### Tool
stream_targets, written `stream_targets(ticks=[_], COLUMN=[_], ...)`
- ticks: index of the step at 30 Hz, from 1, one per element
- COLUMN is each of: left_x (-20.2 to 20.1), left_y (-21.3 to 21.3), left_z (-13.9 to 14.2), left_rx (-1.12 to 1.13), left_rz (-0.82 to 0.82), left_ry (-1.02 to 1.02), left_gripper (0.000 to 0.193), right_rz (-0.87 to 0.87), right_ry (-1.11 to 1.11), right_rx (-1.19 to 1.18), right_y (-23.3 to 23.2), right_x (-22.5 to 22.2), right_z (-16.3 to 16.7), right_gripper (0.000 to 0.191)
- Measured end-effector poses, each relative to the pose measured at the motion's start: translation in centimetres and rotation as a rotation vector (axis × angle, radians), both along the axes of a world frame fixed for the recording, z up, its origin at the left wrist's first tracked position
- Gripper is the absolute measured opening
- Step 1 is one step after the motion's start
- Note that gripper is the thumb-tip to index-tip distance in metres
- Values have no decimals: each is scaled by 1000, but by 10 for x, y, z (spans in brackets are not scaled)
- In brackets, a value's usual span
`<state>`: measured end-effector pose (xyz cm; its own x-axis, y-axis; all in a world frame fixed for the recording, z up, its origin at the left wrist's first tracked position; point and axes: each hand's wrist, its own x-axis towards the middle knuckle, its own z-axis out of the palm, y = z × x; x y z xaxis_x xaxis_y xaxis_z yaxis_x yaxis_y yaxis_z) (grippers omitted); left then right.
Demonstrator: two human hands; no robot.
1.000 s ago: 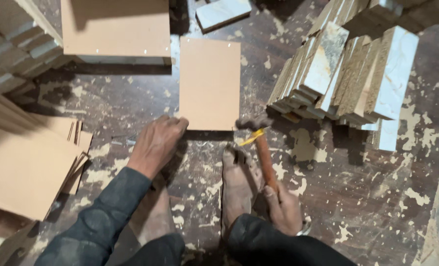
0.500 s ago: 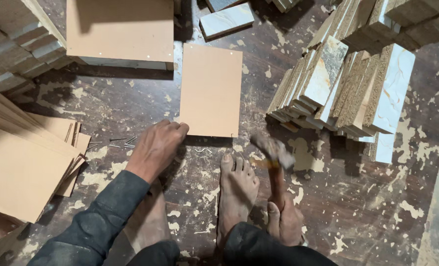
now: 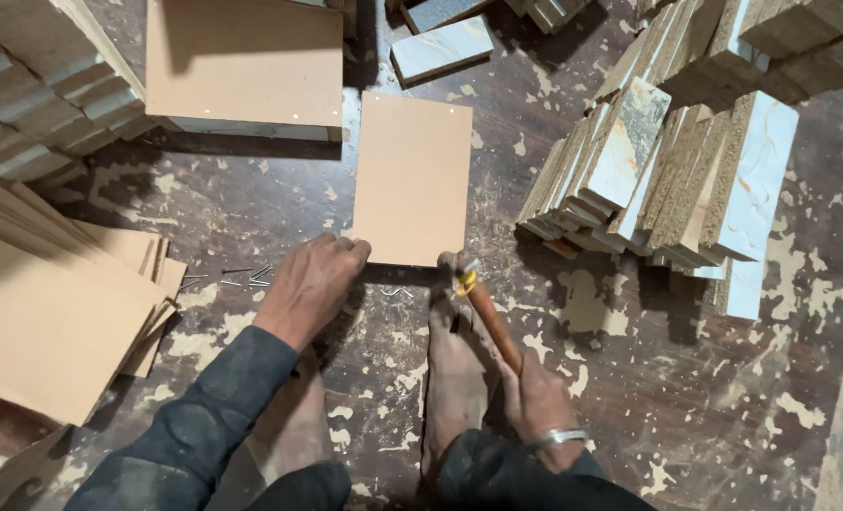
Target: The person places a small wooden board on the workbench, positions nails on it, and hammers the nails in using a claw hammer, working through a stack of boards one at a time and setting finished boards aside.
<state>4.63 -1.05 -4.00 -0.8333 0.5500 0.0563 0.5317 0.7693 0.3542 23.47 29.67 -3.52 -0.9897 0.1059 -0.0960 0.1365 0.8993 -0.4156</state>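
The left hand (image 3: 313, 284) rested curled on the near edge of the board (image 3: 412, 178), which lay on the floor (image 3: 251, 203). The right hand (image 3: 541, 402) gripped a hammer (image 3: 483, 303), its head at that edge.

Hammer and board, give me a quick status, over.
Left hand pressing brown board at near edge. Right hand gripping hammer, head at board's near corner. Loose nails on floor left.

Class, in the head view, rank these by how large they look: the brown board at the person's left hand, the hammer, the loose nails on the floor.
1. Brown board
2. Hammer
3. Loose nails, each thin and tiny
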Motion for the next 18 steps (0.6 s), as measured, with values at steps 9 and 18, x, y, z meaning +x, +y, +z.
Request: stream_targets(ticks=[9, 18], left_x=[0, 15], left_y=[-3, -35], left_z=[7, -8], left_rx=[60, 495], left_rz=[-5, 194], left_ry=[5, -120], left_gripper=[17, 30], right_rz=[-145, -168], right_ry=[-86, 42], right_rx=[24, -124], right_y=[1, -9], right_x=[2, -14], right_z=[-3, 25], right_gripper=[35, 23])
